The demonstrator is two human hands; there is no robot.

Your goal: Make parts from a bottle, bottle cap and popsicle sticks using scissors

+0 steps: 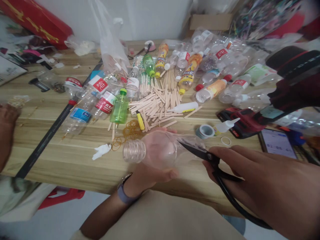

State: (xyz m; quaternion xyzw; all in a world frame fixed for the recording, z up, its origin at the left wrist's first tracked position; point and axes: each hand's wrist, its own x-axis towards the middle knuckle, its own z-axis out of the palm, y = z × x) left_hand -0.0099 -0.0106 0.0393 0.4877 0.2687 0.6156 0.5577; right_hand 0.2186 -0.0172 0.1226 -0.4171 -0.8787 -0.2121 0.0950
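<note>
My left hand [157,173] is wrapped around a clear plastic bottle [160,150] from below and behind. The bottle lies sideways above the table's front edge, its ribbed, capless neck pointing left. In my right hand [247,176] are black-handled scissors [212,160], my fingers closed round the handles. The dark blade reaches left and lies against the bottle's right part; whether it has gone through the plastic I cannot tell. Just beyond the bottle are tan rubber bands [131,130], a yellow-handled tool [140,120] and a roll of grey tape [205,131].
Wooden craft sticks [155,106] are heaped mid-table. Several bottles lie behind them, and a green bottle [120,108] stands left. A red and black power tool [240,123] and a phone [277,143] are at right. Another person's hand [8,120] is at the left edge.
</note>
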